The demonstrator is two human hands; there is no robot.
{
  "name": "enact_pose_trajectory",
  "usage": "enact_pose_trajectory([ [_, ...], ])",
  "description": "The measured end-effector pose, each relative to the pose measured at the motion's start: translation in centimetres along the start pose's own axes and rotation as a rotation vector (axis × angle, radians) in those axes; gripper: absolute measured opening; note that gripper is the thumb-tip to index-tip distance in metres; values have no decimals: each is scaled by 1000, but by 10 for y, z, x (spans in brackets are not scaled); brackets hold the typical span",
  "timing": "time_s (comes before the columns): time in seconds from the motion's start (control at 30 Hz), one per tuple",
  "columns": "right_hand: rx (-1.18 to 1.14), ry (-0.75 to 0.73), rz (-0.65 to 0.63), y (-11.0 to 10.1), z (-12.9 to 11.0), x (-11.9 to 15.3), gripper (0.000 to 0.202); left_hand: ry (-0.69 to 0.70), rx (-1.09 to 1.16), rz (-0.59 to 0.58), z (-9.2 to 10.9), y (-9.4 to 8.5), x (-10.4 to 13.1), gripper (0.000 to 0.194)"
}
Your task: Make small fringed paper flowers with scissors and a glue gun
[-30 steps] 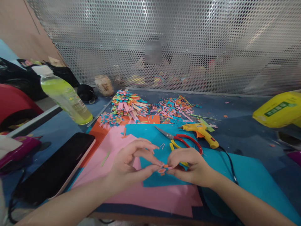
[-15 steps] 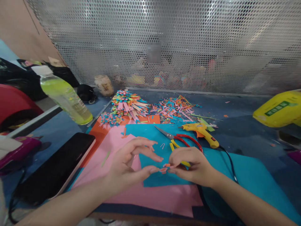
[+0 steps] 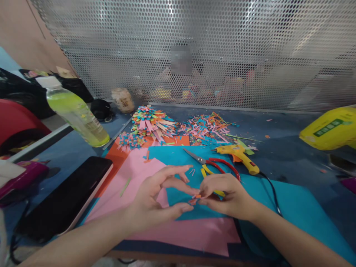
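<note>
Between finger and thumb, my right hand [image 3: 222, 191] pinches a small pink and orange folded paper piece [image 3: 195, 199]. My left hand [image 3: 164, 189] is open, its thumb and fingers apart; a fingertip reaches the piece's upper edge and the thumb tip lies close to its left side. Whether they touch it I cannot tell. Below the hands lie blue paper [image 3: 178, 159] and pink paper [image 3: 130, 193]. Scissors with red and yellow handles [image 3: 224, 163] lie partly behind my right hand. A bent pink paper strip [image 3: 192, 171] rests on the blue paper.
A yellow glue gun [image 3: 237, 155] with a black cord lies right of the scissors. Farther back are a colourful spiky paper model [image 3: 152, 124] and a heap of paper strips [image 3: 207, 128]. At left are a phone [image 3: 66, 196] and a tilted drink bottle [image 3: 78, 111]; a yellow packet [image 3: 330, 128] is right.
My left hand has moved slightly right, its fingertips closer to the paper piece. The right hand stays nearly still, still pinching the piece.
</note>
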State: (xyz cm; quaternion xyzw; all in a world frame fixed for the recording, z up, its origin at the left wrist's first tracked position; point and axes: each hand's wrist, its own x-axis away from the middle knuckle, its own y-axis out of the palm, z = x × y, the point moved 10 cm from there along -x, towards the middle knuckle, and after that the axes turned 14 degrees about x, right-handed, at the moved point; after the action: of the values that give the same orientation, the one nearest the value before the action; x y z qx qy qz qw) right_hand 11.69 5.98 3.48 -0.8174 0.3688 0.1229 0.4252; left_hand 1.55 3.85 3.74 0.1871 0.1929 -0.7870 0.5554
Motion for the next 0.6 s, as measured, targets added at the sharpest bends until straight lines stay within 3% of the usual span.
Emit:
enact_pose_trajectory([
  [0.37,71,74,-9,-1,6,1,11,-2,-26,-13,-2,-3,1,62],
  [0.5,184,96,133,-24,12,-1,9,-84,-128,67,-15,-18,-6,53],
  [0.6,303,127,221,-41,19,-1,11,-115,-377,62,-25,-20,-11,49],
])
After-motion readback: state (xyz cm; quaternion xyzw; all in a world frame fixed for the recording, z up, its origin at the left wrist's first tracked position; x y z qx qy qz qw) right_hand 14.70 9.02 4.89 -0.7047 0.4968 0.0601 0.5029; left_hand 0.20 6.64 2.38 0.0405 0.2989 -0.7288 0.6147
